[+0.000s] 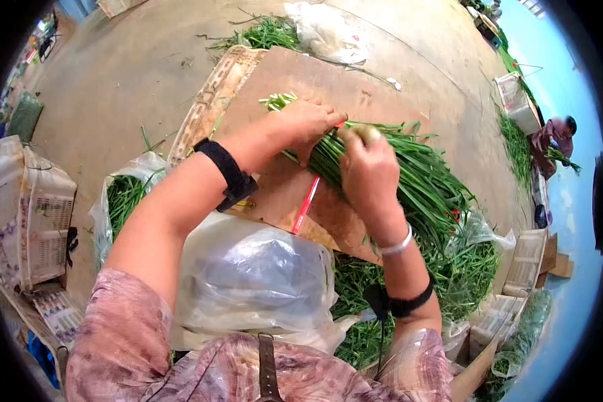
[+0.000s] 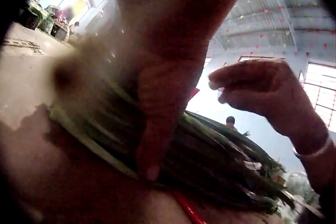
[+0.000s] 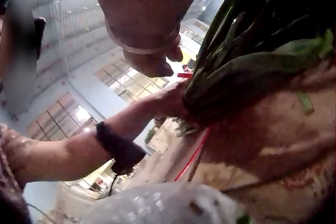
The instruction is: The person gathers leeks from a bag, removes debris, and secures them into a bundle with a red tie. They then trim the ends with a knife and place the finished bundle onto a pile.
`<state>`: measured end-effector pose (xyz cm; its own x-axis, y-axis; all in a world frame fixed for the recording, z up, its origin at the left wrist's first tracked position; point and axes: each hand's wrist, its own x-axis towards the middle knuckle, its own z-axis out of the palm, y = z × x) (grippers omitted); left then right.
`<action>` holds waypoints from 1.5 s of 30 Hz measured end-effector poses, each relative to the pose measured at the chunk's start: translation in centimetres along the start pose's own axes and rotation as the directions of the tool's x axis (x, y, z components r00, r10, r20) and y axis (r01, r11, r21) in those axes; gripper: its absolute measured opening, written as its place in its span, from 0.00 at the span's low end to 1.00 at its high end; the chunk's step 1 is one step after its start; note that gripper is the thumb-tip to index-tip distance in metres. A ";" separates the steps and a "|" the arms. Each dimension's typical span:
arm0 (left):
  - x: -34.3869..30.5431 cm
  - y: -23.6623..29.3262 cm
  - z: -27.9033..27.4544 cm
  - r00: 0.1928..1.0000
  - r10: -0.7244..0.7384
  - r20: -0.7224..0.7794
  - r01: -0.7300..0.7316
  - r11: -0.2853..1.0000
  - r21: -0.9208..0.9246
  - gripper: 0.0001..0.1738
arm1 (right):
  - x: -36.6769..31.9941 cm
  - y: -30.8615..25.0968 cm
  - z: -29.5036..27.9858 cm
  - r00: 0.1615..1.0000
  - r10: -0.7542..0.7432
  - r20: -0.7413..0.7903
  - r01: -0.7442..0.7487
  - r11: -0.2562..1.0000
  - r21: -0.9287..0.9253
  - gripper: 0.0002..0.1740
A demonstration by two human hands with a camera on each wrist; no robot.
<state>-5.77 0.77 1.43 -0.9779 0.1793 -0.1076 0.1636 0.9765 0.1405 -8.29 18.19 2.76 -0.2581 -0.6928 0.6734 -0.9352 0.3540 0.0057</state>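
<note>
A thick bunch of long, flat-leaved greens [image 1: 409, 171] with pale stem ends lies across a brown board [image 1: 275, 80]. My left hand [image 1: 306, 125] grips it near the stem ends, thumb over the near side in the left wrist view. A red printed strip [image 1: 306, 204] runs from under the bunch toward me; a short red piece shows on top beside the left hand. Over the bunch, my right hand [image 1: 370, 167] has curled fingers close to that piece. In the left wrist view the right hand [image 2: 262, 90] is raised off the leaves; I cannot tell whether it pinches the strip.
A clear plastic bag [image 1: 254, 268] bulges between me and the board. Loose greens [image 1: 462, 268] are heaped at the right, and another bag of greens [image 1: 124, 194] stands left. White crates [image 1: 30, 208] line the far left. A person [image 1: 555, 141] works by the right wall.
</note>
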 end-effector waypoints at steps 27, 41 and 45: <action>0.1 -0.5 0.1 0.996 0.088 -0.014 -0.089 0.987 -0.135 0.62 | -0.3 0.8 5.2 0.676 0.721 0.153 -0.606 0.426 0.671 0.04; -4.2 4.0 2.1 0.968 -0.109 -0.226 0.127 0.990 0.064 0.43 | -0.9 1.5 5.2 0.703 0.643 0.304 -0.689 0.510 0.514 0.06; -2.2 0.6 0.7 0.995 0.086 -0.051 -0.100 0.823 -0.559 0.36 | -0.7 2.3 5.9 0.676 0.629 0.385 -0.726 0.476 0.497 0.07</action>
<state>-3.41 1.00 1.05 -0.9656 0.2562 -0.0449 0.1592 0.7187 0.6769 -11.68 15.77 -2.06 -0.8556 -0.4873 0.1744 -0.3783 0.3589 -0.8533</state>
